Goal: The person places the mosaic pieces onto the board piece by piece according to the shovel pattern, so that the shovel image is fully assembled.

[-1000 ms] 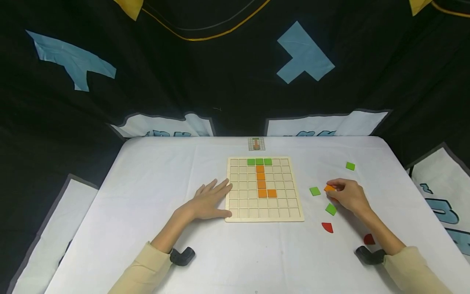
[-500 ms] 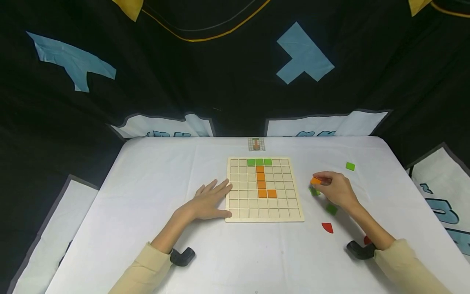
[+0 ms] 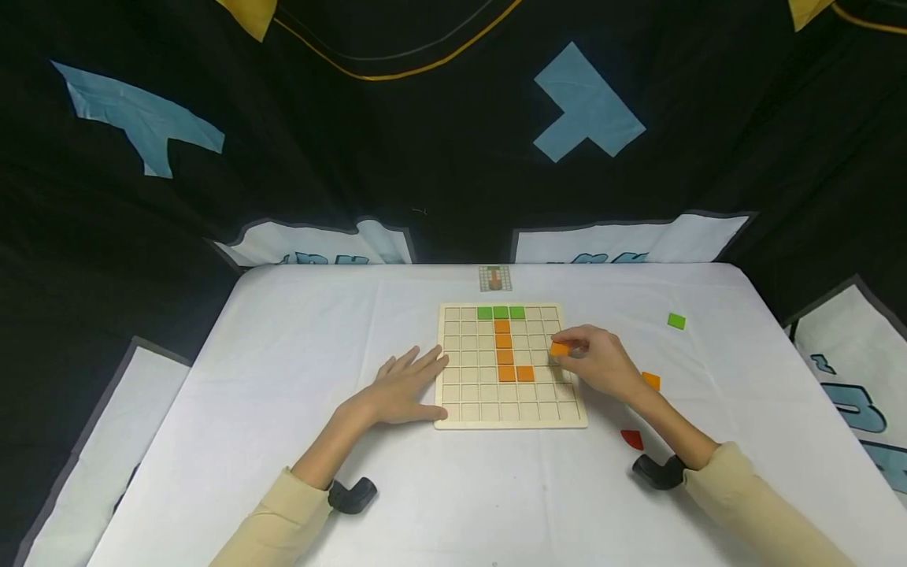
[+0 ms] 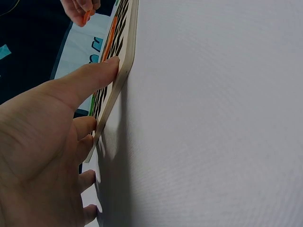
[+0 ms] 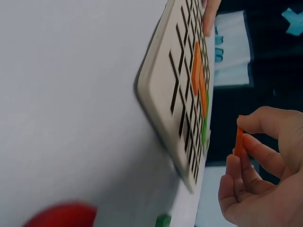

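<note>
The right hand (image 3: 598, 364) pinches an orange tile (image 3: 560, 349), up over the right side of the wooden board (image 3: 509, 412)! Left hand (image 3: 400, 392) spread wide, fingertips and thumb touching the board's left edge. Three green tiles (image 3: 501, 313) on top, five orange squares (image 3: 503, 341) below; a red piece (image 3: 632, 439) lies on the desk (image 3: 319, 339).

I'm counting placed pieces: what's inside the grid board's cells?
Three green tiles in the far row, five orange tiles nearer. In the head view, the right hand and its pinched orange piece hide part of the board at its right edge.
</note>
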Motion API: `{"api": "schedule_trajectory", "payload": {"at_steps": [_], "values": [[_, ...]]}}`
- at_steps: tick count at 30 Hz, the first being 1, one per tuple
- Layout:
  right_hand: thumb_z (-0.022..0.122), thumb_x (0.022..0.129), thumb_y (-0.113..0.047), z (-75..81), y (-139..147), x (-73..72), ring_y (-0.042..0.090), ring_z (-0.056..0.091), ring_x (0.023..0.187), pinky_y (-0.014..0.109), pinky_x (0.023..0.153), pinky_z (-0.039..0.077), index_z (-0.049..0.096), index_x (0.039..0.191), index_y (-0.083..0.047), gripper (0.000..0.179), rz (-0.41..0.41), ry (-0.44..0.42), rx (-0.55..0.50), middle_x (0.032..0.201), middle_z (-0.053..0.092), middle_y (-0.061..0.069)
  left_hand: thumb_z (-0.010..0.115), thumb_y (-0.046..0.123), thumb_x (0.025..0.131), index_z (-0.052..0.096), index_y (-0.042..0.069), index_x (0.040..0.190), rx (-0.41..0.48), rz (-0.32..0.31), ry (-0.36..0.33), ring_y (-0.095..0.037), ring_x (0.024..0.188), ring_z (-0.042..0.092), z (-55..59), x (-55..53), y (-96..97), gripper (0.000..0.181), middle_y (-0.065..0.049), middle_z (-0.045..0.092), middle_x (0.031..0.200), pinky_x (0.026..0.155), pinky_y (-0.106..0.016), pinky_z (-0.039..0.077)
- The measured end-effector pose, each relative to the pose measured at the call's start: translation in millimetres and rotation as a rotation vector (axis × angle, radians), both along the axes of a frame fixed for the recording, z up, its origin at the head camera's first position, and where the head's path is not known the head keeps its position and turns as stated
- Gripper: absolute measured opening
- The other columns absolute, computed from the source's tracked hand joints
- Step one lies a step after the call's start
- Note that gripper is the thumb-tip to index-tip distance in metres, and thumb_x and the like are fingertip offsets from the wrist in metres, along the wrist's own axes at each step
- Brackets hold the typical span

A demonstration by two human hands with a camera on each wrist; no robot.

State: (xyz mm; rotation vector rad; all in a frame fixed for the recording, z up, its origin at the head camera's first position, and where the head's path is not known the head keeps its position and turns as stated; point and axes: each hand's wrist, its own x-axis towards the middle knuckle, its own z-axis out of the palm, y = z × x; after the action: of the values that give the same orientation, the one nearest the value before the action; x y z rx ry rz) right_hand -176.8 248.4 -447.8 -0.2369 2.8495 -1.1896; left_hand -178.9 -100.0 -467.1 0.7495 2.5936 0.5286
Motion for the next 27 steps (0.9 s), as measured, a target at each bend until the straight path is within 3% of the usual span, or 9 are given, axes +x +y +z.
{"api": "schedule_trajectory", "payload": {"at_steps": [15, 22, 27], "values": [[0.075, 0.084, -0.007, -6.9, -46.3, -4.9, 0.026, 0.061, 0.106, 0.045, 0.094, 0.049, 0.074, 0.116, -0.005, 0.031, 0.170, 0.002, -0.001, 0.120, 0.068, 0.009, 0.067, 0.054, 0.089, 0.029, 0.013, 0.159, -0.001, 0.005, 0.000, -0.038, 0.150, 0.005, -0.4, 0.0, 0.7, 0.089, -0.006, 0.016, 0.166, 0.115, -0.064, 0.004], [0.076, 0.082, -0.005, -12.6, -63.9, -8.4, 0.018, 0.056, 0.085, 0.034, 0.077, 0.050, 0.076, 0.113, -0.006, 0.030, 0.217, -0.001, 0.023, 0.108, 0.070, 0.003, 0.066, 0.054, 0.089, 0.028, 0.013, 0.159, -0.016, 0.003, -0.001, -0.038, 0.150, 0.005, -0.7, -0.8, 0.8, 0.089, -0.005, 0.016, 0.166, 0.115, -0.064, 0.005], [0.074, 0.080, -0.004, -16.2, -74.1, -9.5, 0.017, 0.052, 0.080, 0.031, 0.070, 0.045, 0.077, 0.109, -0.006, 0.029, 0.250, -0.014, 0.042, 0.094, 0.066, -0.002, 0.065, 0.054, 0.089, 0.028, 0.013, 0.159, -0.021, -0.006, 0.004, -0.038, 0.150, 0.005, -0.3, -0.7, 0.3, 0.089, -0.005, 0.015, 0.166, 0.115, -0.064, 0.006]]}}
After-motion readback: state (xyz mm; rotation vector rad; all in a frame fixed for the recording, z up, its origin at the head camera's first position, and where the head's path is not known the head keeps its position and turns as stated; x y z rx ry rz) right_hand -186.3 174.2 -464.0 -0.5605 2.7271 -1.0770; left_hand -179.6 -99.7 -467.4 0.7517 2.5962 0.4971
